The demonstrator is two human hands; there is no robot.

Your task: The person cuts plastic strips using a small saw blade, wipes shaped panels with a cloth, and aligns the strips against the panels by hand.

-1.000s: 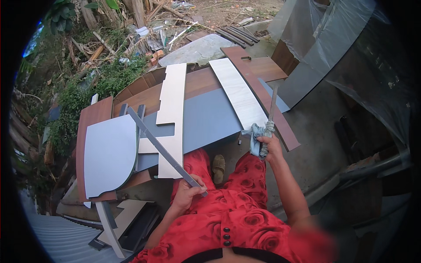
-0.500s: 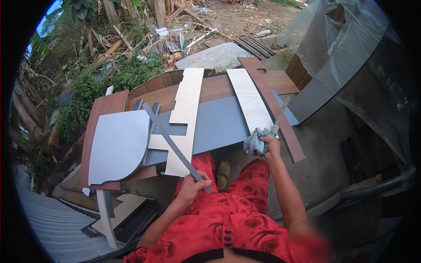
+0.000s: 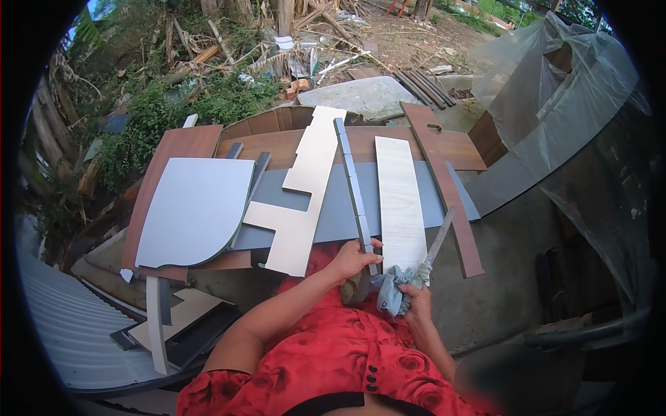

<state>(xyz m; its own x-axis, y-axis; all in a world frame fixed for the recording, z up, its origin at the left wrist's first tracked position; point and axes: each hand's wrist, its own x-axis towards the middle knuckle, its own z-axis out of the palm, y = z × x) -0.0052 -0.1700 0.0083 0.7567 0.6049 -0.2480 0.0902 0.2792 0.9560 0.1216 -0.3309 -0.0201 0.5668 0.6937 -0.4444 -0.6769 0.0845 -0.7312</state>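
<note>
My left hand (image 3: 357, 261) is closed around the lower end of a long, narrow grey strip (image 3: 354, 187), which stands out away from me over the grey panel (image 3: 288, 208). In my right hand (image 3: 417, 304) a crumpled light-blue cloth (image 3: 394, 290) is bunched together with a flat, narrow blade-like tool (image 3: 440, 237). The tool's grip looks wrapped in something pale, and its exact kind is unclear. Just right of the strip lies a white wood-grain board (image 3: 401, 197). To its left rests a cream panel with cut-out notches (image 3: 303, 201).
A white curved-edge panel (image 3: 198, 208) lies on a brown board (image 3: 156, 187) at left. A reddish-brown plank (image 3: 444, 180) crosses on the right, beside plastic sheeting (image 3: 555, 76). Offcuts (image 3: 191, 315) sit low at left near corrugated metal (image 3: 59, 326). Shrubs and debris stand beyond.
My left hand has moved right and away from me, turning the grey strip more upright beside the white board. My right hand has drawn nearer to me with the cloth and tool. The view has shifted.
</note>
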